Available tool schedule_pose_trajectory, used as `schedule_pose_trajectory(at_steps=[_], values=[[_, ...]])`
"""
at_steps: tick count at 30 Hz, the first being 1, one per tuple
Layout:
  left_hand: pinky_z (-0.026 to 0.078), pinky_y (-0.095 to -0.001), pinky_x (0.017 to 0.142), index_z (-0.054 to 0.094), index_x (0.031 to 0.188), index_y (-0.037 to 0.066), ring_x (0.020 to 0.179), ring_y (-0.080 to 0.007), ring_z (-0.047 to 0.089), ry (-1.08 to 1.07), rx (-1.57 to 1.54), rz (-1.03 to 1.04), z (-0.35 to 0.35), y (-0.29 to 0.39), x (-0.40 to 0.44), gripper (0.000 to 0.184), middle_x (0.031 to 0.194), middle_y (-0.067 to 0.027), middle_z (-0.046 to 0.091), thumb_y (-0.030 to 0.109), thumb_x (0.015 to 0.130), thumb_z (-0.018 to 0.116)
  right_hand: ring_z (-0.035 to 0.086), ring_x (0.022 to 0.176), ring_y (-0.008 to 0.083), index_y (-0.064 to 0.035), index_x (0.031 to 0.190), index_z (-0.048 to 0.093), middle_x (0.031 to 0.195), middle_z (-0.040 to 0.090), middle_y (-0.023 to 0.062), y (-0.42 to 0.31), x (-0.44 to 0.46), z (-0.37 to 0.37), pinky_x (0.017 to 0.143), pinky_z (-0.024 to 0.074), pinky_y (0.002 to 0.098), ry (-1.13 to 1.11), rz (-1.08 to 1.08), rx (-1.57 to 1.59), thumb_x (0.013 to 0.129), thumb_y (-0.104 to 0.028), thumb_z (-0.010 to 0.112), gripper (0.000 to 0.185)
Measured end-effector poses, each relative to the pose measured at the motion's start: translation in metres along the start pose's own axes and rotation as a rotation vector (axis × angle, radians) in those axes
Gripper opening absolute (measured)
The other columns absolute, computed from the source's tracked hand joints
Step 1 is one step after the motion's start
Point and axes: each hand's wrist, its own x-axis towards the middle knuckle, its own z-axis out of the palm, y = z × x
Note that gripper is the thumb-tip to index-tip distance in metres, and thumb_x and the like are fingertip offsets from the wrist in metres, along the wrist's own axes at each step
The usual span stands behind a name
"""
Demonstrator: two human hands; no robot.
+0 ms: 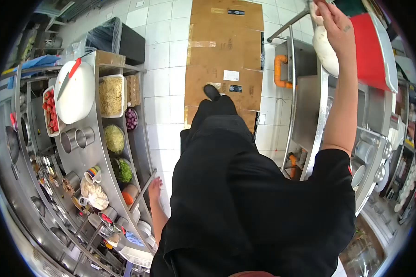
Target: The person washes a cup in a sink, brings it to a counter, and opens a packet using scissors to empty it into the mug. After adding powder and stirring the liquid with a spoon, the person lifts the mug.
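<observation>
My right hand (pixel 339 27) is raised at the top right, its fingers bent together at the frame's upper edge. What they close on is cut off there. Right beside those fingers is the narrow end of a pale, smooth, bottle-shaped thing (pixel 326 51), which looks like a plucked duck; its lower part is behind my forearm. Low on the other side, my left hand (pixel 156 188) hangs near the steel table's rail (pixel 143 190), with its fingers loosely apart and nothing visible in them.
To the left, a steel table (pixel 85 152) carries a white cutting board (pixel 81 99) with a red-handled knife (pixel 69 78). Noodles (pixel 111 95), purple onions (pixel 131 119) and chopped greens (pixel 124 171) stand in containers. Cardboard (pixel 224 46) covers the floor; a red board (pixel 370 51) is at right.
</observation>
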Motion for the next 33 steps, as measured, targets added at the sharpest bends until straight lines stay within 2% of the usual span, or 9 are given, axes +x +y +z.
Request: schedule_pose_trajectory(at_steps=[2, 4, 8, 13, 17, 18, 23, 27, 33], values=[[0.046, -0.0337, 0.073, 0.063, 0.130, 0.013, 0.094, -0.0148, 0.064, -0.004, -0.046, -0.054, -0.015, -0.051, -0.010, 0.042, 0.111, -0.0037, 0.070, 0.041, 0.099, 0.058, 0.042, 0.058, 0.0056, -0.0040, 0.101, 0.066, 0.065, 0.050, -0.0043, -0.012, 0.022, 0.024, 0.053, 0.0341, 0.0238, -0.520, 0.354, 0.382, 0.105, -0.034, 0.050, 0.034], [0.047, -0.0376, 0.075, 0.063, 0.130, 0.015, 0.097, -0.0178, 0.066, 0.092, -0.127, -0.126, -0.009, -0.079, -0.031, 0.042, 0.111, -0.0050, 0.071, 0.042, 0.097, 0.059, 0.034, 0.052, 0.0079, -0.0090, 0.093, 0.063, 0.058, 0.035, -0.0081, 0.023, -0.002, 0.099, 0.050, 0.0287, 0.0254, -0.534, 0.378, 1.311, 0.106, -0.027, 0.047, 0.027], [0.048, -0.0397, 0.081, 0.063, 0.130, 0.016, 0.104, -0.0206, 0.065, 0.109, -0.076, -0.065, 0.014, -0.050, -0.091, 0.039, 0.115, -0.0065, 0.070, 0.034, 0.097, 0.055, 0.057, 0.124, 0.0390, 0.0012, 0.125, 0.062, 0.131, 0.059, 0.0275, 0.204, -0.245, 0.368, 0.103, 0.0469, 0.0499, -1.228, 0.136, -0.558, 0.089, -0.027, 0.059, 0.046], [0.048, -0.0357, 0.079, 0.063, 0.130, 0.013, 0.101, -0.0193, 0.065, 0.176, -0.246, -0.162, 0.061, 0.016, -0.137, 0.038, 0.114, -0.0050, 0.070, 0.028, 0.097, 0.053, 0.073, 0.082, 0.0289, 0.0018, 0.096, 0.071, 0.093, 0.074, 0.0191, 0.025, -0.178, 0.421, 0.073, 0.0577, 0.0431, -1.304, -0.011, -0.442, 0.085, -0.017, 0.060, 0.024], [0.049, -0.0312, 0.069, 0.065, 0.128, 0.012, 0.091, -0.0156, 0.065, 0.016, -0.502, -0.284, 0.091, -0.052, -0.076, 0.037, 0.105, -0.0033, 0.071, 0.018, 0.093, 0.054, 0.052, 0.043, 0.0099, -0.0026, 0.084, 0.070, 0.060, 0.061, 0.0030, -0.122, 0.025, 0.453, 0.040, 0.0393, 0.0267, -1.106, 0.390, 0.271, 0.097, -0.028, 0.062, 0.030], [0.047, -0.0286, 0.061, 0.066, 0.126, 0.010, 0.084, -0.0136, 0.066, 0.155, -0.301, 0.095, 0.110, -0.084, -0.066, 0.038, 0.101, -0.0029, 0.072, 0.012, 0.090, 0.053, 0.048, 0.043, 0.0085, -0.0038, 0.083, 0.069, 0.059, 0.057, 0.0005, -0.170, 0.076, 0.438, 0.040, 0.0355, 0.0260, -1.183, 0.308, 0.348, 0.099, -0.030, 0.060, 0.032], [0.052, -0.0292, 0.068, 0.067, 0.121, 0.005, 0.081, -0.0148, 0.066, 0.587, -0.826, -0.150, 0.120, 0.018, -0.055, 0.036, 0.095, -0.0050, 0.072, 0.032, 0.100, 0.058, 0.047, 0.052, 0.0130, -0.0071, 0.081, 0.063, 0.061, 0.050, 0.0021, -0.234, 0.127, 0.477, 0.048, 0.0323, 0.0288, -1.381, 0.219, 0.769, 0.100, -0.026, 0.055, 0.028], [0.054, -0.0313, 0.076, 0.067, 0.120, 0.003, 0.084, -0.0161, 0.067, 0.660, -0.639, -0.047, 0.146, 0.028, -0.017, 0.037, 0.094, -0.0062, 0.072, 0.033, 0.100, 0.060, 0.060, 0.067, 0.0265, -0.0041, 0.095, 0.067, 0.076, 0.062, 0.0151, -0.156, -0.019, 0.612, 0.063, 0.0475, 0.0394, -1.193, -0.613, -0.067, 0.096, -0.023, 0.056, 0.022], [0.051, -0.0267, 0.075, 0.057, 0.137, 0.009, 0.085, -0.0115, 0.061, 0.501, -1.219, 0.342, 0.015, 0.198, -0.018, 0.039, 0.097, -0.0027, 0.065, 0.023, 0.101, 0.059, 0.050, 0.058, 0.0130, -0.0059, 0.090, 0.069, 0.062, 0.053, 0.0054, -0.464, -0.122, 0.544, 0.056, 0.0429, 0.0298, -1.863, -0.628, 0.633, 0.098, -0.018, 0.057, 0.019]])
